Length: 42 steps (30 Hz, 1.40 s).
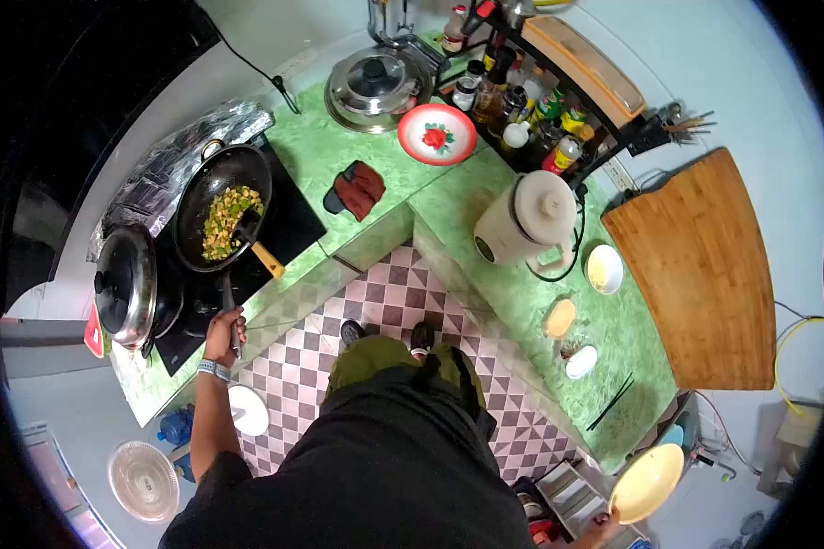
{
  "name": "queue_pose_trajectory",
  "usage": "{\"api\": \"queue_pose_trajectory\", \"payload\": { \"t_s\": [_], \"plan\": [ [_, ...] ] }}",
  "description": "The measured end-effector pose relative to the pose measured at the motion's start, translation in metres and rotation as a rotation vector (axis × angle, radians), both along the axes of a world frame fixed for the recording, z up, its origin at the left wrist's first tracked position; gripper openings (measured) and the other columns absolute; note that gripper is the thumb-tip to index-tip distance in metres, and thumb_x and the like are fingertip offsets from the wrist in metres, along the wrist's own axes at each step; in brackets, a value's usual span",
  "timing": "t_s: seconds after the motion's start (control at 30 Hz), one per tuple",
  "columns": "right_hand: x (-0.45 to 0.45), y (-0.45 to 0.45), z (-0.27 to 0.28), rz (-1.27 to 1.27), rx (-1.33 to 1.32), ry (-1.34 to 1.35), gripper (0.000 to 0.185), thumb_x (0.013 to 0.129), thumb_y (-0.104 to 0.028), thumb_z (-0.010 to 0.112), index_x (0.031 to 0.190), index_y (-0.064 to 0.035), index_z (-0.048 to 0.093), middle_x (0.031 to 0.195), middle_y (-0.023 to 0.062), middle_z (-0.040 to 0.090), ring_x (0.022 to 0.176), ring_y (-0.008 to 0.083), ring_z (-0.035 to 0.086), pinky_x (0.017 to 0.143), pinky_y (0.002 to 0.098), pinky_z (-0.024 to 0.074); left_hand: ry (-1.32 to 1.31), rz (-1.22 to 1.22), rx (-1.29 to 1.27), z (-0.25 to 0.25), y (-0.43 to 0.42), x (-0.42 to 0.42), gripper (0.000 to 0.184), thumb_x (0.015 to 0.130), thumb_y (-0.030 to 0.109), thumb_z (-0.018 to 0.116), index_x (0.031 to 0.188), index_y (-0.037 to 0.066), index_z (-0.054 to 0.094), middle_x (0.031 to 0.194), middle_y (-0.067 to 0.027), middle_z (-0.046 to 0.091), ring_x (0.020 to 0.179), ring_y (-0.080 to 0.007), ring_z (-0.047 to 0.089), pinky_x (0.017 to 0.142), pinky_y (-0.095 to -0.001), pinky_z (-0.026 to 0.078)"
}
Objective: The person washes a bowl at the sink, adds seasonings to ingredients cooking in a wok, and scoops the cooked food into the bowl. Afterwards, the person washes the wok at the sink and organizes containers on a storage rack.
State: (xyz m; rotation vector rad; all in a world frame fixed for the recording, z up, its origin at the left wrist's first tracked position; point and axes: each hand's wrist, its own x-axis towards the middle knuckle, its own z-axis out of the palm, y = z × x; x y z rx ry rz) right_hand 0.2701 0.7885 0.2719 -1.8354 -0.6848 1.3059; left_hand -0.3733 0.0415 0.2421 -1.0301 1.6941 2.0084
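My left hand [222, 335] is closed around the handle of a black wok [252, 174] on the cooktop. Diced green and pale brown food [224, 222] lies in the wok. A spatula with a wooden handle [267, 261] rests in it, its dark blade partly in the food. At the lower right edge, my right hand [600, 529] grips the rim of a yellow bowl [648, 483], well away from the wok. Only part of that hand shows.
A lidded pot [126, 284] stands beside the wok on the black cooktop [295, 215]. A red cloth [357, 190] and a red-rimmed plate [415, 137] lie on the green counter. Farther right are an electric kettle [513, 224], a white bowl [604, 269], chopsticks [611, 403] and a cutting board [696, 274].
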Motion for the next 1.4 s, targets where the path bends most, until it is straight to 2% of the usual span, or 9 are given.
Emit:
{"api": "queue_pose_trajectory", "payload": {
  "t_s": [0.03, 0.07, 0.23, 0.47, 0.6, 0.87, 0.97, 1.23, 1.4],
  "plan": [
    [-0.047, -0.030, 0.000, 0.139, 0.026, -0.093, 0.019, 0.087, -0.036, 0.064, 0.078, -0.0210, 0.058, 0.044, -0.0081, 0.032, 0.037, 0.0071, 0.030, 0.035, 0.0242, 0.0220, 0.016, -0.003, 0.026, -0.005, -0.002, 0.000, 0.009, 0.090, 0.015, 0.064, 0.091, 0.007, 0.060, 0.066, 0.0017, 0.053, 0.053, -0.0084, 0.049, 0.044, -0.0226, 0.041],
    [-0.048, -0.028, -0.012, 0.160, -0.312, 0.125, 0.020, 0.086, -0.035, 0.064, 0.076, -0.0203, 0.056, 0.045, -0.0082, 0.032, 0.036, 0.0072, 0.029, 0.033, 0.0234, 0.0215, 0.016, 0.023, 0.030, -0.001, 0.000, 0.001, 0.009, 0.090, 0.015, 0.063, 0.093, 0.006, 0.060, 0.066, 0.0015, 0.053, 0.053, -0.0085, 0.049, 0.044, -0.0229, 0.041],
    [-0.254, -0.156, -0.013, 0.561, -0.439, 0.206, 0.028, 0.082, -0.016, 0.064, 0.109, -0.0115, 0.058, 0.066, -0.0019, 0.057, 0.035, 0.0068, 0.033, 0.030, 0.0200, 0.0245, 0.047, 0.012, 0.097, -0.001, 0.002, 0.005, 0.008, 0.091, 0.015, 0.060, 0.096, 0.009, 0.059, 0.068, 0.0030, 0.052, 0.056, -0.0071, 0.048, 0.048, -0.0223, 0.040],
    [-0.484, -0.273, -0.039, 1.157, -0.360, 0.174, 0.012, 0.082, -0.008, 0.060, 0.090, 0.0007, 0.059, 0.067, 0.0042, 0.058, 0.045, 0.0116, 0.049, 0.037, 0.0256, 0.0341, 0.068, 0.059, 0.175, -0.005, 0.008, 0.008, 0.011, 0.089, 0.013, 0.060, 0.098, 0.010, 0.055, 0.069, 0.0042, 0.050, 0.054, -0.0068, 0.046, 0.046, -0.0211, 0.037],
    [-0.594, -0.322, -0.068, 1.327, -0.167, 0.045, 0.012, 0.083, -0.007, 0.056, 0.085, 0.0045, 0.057, 0.057, 0.0061, 0.053, 0.036, 0.0125, 0.041, 0.032, 0.0298, 0.0287, 0.089, 0.077, 0.256, -0.012, 0.007, 0.009, 0.010, 0.089, 0.013, 0.059, 0.098, 0.009, 0.055, 0.070, 0.0025, 0.051, 0.055, -0.0073, 0.046, 0.045, -0.0216, 0.038],
    [-0.738, -0.361, -0.145, 1.406, -0.115, -0.045, 0.011, 0.084, -0.006, 0.055, 0.094, -0.0006, 0.056, 0.061, 0.0064, 0.052, 0.039, 0.0150, 0.044, 0.034, 0.0302, 0.0343, 0.145, 0.071, 0.258, -0.002, 0.008, 0.013, 0.010, 0.090, 0.014, 0.059, 0.098, 0.008, 0.055, 0.073, 0.0013, 0.052, 0.058, -0.0080, 0.048, 0.048, -0.0228, 0.038],
    [-0.799, -0.339, -0.248, 1.650, 0.139, -0.161, 0.007, 0.084, -0.005, 0.055, 0.089, -0.0003, 0.055, 0.061, 0.0073, 0.053, 0.040, 0.0156, 0.044, 0.036, 0.0309, 0.0352, 0.138, 0.086, 0.199, -0.005, 0.010, 0.012, 0.011, 0.091, 0.016, 0.059, 0.099, 0.009, 0.055, 0.072, 0.0023, 0.052, 0.057, -0.0073, 0.046, 0.047, -0.0223, 0.037],
    [-0.898, -0.387, -0.173, 1.522, -0.330, 0.334, 0.009, 0.083, -0.003, 0.054, 0.091, 0.0019, 0.054, 0.061, 0.0075, 0.053, 0.042, 0.0141, 0.045, 0.037, 0.0284, 0.0330, 0.046, 0.109, 0.130, 0.002, 0.013, 0.010, 0.013, 0.088, 0.012, 0.059, 0.099, 0.005, 0.057, 0.070, 0.0005, 0.053, 0.055, -0.0090, 0.049, 0.046, -0.0228, 0.037],
    [-0.871, -0.367, -0.192, 1.753, -0.175, 0.008, 0.019, 0.089, -0.013, 0.055, 0.099, 0.0025, 0.059, 0.063, 0.0097, 0.059, 0.043, 0.0141, 0.050, 0.035, 0.0274, 0.0326, 0.011, 0.129, 0.108, 0.006, 0.017, 0.009, 0.018, 0.089, 0.011, 0.057, 0.105, 0.004, 0.057, 0.069, 0.0007, 0.052, 0.055, -0.0089, 0.049, 0.045, -0.0225, 0.037]
  ]
}}
